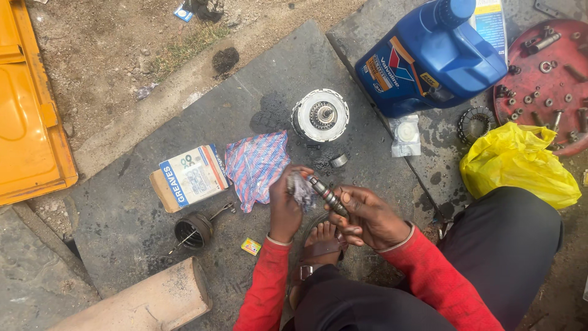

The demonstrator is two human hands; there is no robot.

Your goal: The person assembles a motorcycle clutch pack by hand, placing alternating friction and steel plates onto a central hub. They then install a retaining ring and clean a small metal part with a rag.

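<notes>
Both hands work above a sandalled foot (323, 240): the right hand (367, 217) pinches a dark metal shaft (326, 196), while the left hand (286, 205) pinches a rag (302, 189) against its tip. Beyond, on the stone slab (257, 86), stands 1 round clutch assembly (320, 115).

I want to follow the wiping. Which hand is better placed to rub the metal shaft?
Probably the left hand: it holds the crumpled wrapper against the metal shaft, which the right hand grips.

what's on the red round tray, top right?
Loose bolts, washers and small metal parts lie on the red tray. A yellow plastic bag covers its lower edge; anything beneath the bag is hidden.
</notes>
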